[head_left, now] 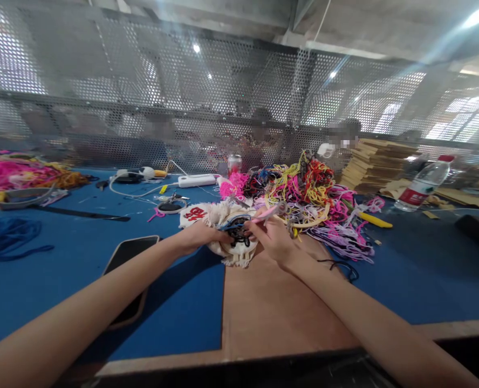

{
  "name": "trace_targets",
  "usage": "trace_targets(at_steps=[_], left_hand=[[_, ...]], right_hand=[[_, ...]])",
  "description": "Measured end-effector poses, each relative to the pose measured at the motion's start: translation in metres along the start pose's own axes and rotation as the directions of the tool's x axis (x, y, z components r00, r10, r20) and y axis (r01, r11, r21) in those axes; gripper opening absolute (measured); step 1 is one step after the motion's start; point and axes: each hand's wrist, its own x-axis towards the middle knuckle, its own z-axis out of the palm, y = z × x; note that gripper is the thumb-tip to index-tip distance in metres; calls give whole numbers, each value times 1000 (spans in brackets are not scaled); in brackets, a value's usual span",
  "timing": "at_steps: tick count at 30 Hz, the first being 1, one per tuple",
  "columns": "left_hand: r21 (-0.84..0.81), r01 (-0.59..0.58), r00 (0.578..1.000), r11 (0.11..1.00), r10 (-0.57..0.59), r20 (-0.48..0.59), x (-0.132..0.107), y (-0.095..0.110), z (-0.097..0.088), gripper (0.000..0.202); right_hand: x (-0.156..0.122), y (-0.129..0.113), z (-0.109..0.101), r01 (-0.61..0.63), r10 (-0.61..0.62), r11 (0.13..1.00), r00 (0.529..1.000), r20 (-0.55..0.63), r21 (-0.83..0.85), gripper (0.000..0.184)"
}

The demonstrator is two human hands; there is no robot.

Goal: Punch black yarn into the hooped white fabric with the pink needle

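Note:
My left hand (197,236) is closed on the edge of a cream fringed cloth piece (227,249) with red marks and a dark embroidered patch. My right hand (272,237) is closed too, pinching a thin pink tool (266,215) over the dark patch (238,231). Both hands meet above a brown board (272,307) lying on the blue table (41,280). A heap of coloured cords (304,188) lies just behind my right hand.
A dark phone (128,269) lies under my left forearm. Blue cord (5,237) sits at the left, pink yarn (13,172) far left. A white power strip (197,180), a can (234,163), stacked cardboard (375,161) and a water bottle (423,183) stand before a perforated metal screen.

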Motion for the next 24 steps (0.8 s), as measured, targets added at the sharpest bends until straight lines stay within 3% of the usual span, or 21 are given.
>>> trace_targets(at_steps=[11, 19, 24], left_hand=[[39, 56, 998, 998, -55, -25, 1, -2, -1, 33], [26, -13, 1000, 1000, 13, 10, 1, -2, -1, 29], [16, -37, 999, 999, 37, 11, 0, 0, 0, 35]], right_hand=[[0, 1, 1, 17, -17, 998, 1000, 4, -55, 23], [-3, 1, 4, 85, -86, 996, 993, -77, -13, 18], [-3, 2, 4, 75, -79, 995, 995, -67, -62, 18]])
